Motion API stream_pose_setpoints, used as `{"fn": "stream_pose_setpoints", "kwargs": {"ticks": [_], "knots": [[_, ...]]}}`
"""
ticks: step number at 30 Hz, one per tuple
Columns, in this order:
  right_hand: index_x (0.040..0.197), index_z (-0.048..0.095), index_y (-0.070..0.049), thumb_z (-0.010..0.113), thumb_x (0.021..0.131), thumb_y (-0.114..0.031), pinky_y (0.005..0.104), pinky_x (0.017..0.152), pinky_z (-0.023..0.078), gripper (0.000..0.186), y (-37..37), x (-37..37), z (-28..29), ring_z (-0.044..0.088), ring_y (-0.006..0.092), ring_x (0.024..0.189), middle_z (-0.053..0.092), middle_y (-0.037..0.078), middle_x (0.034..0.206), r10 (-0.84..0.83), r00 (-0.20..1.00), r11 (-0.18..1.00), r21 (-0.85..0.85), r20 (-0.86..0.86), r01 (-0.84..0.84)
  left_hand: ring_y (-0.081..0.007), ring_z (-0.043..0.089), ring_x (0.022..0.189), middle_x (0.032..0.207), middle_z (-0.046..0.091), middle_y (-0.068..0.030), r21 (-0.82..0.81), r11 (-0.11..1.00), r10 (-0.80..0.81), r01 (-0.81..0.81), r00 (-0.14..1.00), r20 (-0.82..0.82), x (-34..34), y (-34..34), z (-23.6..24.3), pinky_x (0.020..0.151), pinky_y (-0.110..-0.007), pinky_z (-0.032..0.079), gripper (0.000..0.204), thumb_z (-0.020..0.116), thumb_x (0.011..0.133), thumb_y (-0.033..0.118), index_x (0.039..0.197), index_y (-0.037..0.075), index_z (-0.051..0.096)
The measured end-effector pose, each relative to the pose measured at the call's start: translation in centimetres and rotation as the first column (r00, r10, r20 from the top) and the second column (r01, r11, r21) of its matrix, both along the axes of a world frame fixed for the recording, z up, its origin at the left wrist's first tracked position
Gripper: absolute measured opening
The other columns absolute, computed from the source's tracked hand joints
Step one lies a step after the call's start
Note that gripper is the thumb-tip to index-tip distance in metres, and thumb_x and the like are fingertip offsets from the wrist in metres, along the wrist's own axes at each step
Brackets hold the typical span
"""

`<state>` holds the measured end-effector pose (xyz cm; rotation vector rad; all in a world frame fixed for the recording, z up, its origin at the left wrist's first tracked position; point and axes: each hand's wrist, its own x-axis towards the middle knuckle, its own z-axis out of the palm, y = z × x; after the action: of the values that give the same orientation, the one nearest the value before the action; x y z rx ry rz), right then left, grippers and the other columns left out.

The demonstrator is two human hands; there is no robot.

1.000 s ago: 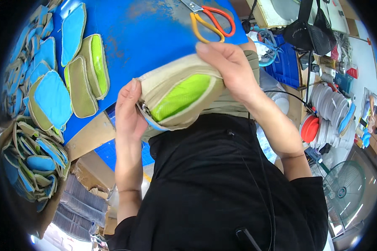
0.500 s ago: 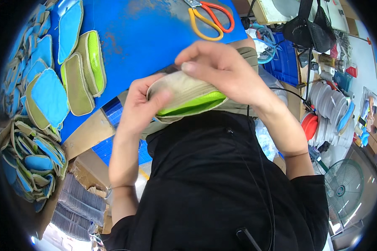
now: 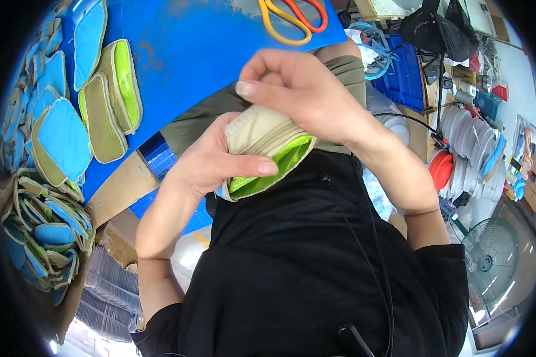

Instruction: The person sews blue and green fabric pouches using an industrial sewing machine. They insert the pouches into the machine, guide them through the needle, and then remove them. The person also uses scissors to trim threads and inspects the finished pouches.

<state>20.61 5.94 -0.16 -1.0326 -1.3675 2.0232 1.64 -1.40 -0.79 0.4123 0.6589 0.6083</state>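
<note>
A small beige zip pouch (image 3: 257, 132) with a bright green lining is held in front of my waist, tilted, its green opening toward me. My left hand (image 3: 211, 156) grips it from the left, thumb lying across the green opening and fingers behind. My right hand (image 3: 309, 89) is bent over the pouch's upper right edge, thumb and fingers curled together. Whatever those fingertips pinch, if anything, is too small or hidden to make out.
Beyond my hands is a blue table (image 3: 184, 65) with scissors (image 3: 296, 41) at its far edge. Beige-and-green pouches (image 3: 104, 122) and blue ones (image 3: 67, 138) lie at left. More fill a cardboard box (image 3: 71, 291). A fan (image 3: 488, 262) stands at right.
The pouch has turned, its left end lowered toward me, and its opening gapes more. My left thumb has shifted onto the opening; my right hand has moved slightly up and left.
</note>
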Motion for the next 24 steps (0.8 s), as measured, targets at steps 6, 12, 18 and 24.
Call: {"fn": "stream_pose_setpoints", "kwargs": {"ticks": [6, 12, 18, 24], "knots": [[0.103, 0.067, 0.001, 0.065, 0.103, -0.029, 0.0220, 0.053, 0.039, 0.030, 0.4, 1.1, -0.3, 0.051, 0.0013, 0.063, 0.063, -0.002, 0.072, 0.123, 0.992, 0.991, 0.058, 0.028, -0.125, -0.0077, 0.066, 0.093, 0.102, 0.073, -0.0029, 0.246, 0.964, -0.011, 0.104, 0.935, -0.355, -0.3, 0.8, 1.9, 0.086, -0.026, 0.053, 0.045, 0.087, 0.080, 0.012, 0.118, -0.003, 0.068], [0.107, 0.066, 0.002, 0.066, 0.104, -0.030, 0.0213, 0.060, 0.044, 0.032, -0.3, 1.3, 0.1, 0.056, 0.0023, 0.070, 0.066, -0.001, 0.080, 0.156, 0.988, 0.987, 0.037, 0.008, -0.157, -0.0065, 0.065, 0.085, 0.095, 0.073, -0.0026, 0.321, 0.938, 0.023, 0.135, 0.896, -0.444, -0.3, 1.1, 2.3, 0.080, -0.025, 0.053, 0.036, 0.088, 0.080, 0.011, 0.109, -0.003, 0.071], [0.112, 0.063, 0.002, 0.067, 0.103, -0.025, 0.0197, 0.068, 0.049, 0.029, -0.2, 2.2, -0.2, 0.064, 0.0038, 0.080, 0.071, 0.004, 0.088, 0.071, 0.994, 0.994, -0.071, -0.085, -0.078, -0.0079, 0.067, 0.090, 0.101, 0.074, -0.0031, 0.257, 0.947, -0.065, 0.191, 0.900, -0.431, -0.1, 1.2, 1.9, 0.084, -0.024, 0.052, 0.047, 0.092, 0.073, 0.011, 0.112, -0.003, 0.071], [0.114, 0.061, -0.001, 0.064, 0.104, -0.022, 0.0218, 0.077, 0.051, 0.023, 0.1, 2.4, -0.4, 0.064, 0.0055, 0.089, 0.070, 0.005, 0.101, 0.086, 0.986, 0.993, -0.071, -0.143, -0.097, -0.0079, 0.068, 0.090, 0.101, 0.075, -0.0030, 0.249, 0.950, -0.068, 0.188, 0.903, -0.425, -0.1, 1.2, 1.6, 0.085, -0.024, 0.052, 0.047, 0.092, 0.071, 0.009, 0.111, -0.002, 0.072]]}}
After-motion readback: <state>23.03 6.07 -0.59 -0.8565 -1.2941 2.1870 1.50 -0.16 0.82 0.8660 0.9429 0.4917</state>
